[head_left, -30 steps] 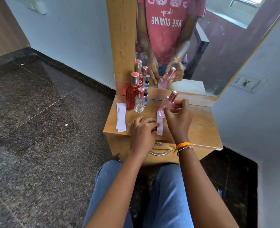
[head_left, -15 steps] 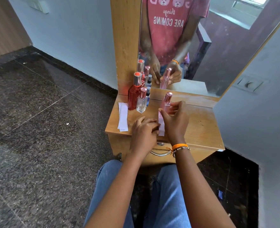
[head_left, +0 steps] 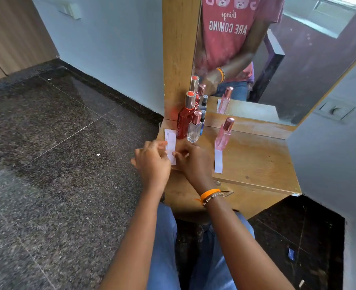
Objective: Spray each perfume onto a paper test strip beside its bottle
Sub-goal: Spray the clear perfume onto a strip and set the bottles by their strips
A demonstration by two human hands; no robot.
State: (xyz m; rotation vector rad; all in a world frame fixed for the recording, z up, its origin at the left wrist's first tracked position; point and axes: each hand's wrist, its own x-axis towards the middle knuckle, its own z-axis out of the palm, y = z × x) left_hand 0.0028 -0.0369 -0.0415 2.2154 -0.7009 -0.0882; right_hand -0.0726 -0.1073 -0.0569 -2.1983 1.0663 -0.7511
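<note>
Both hands meet at the centre of the frame over the left edge of a small wooden dressing table (head_left: 254, 155). Left hand (head_left: 153, 162) and right hand (head_left: 193, 162) each pinch a stack of white paper strips (head_left: 170, 143) that lies at the table's left edge, fingertips closed on the lower end of the paper — how many strips are held cannot be told. An orange band and a beaded bracelet (head_left: 211, 195) circle the right wrist.

Just right of the hands, a single paper test strip (head_left: 218, 162) lies flat on the tabletop, its upper end touching the base of a slim pink perfume bottle (head_left: 223, 136) with a rose-gold cap, which stands upright and free of either hand.

Further up the frame, against the wooden frame of the mirror (head_left: 277, 59), three more bottles stand together: a tall red bottle (head_left: 184, 122) with a metallic cap, a clear square bottle (head_left: 194, 130) just beside it, and a small blue-tinted bottle (head_left: 202, 122) partly hidden behind the clear one. The mirror doubles the bottles and shows a red printed T-shirt. Blue jeans fill the lower centre — dark speckled floor tiles (head_left: 57, 164) spread across the left.
</note>
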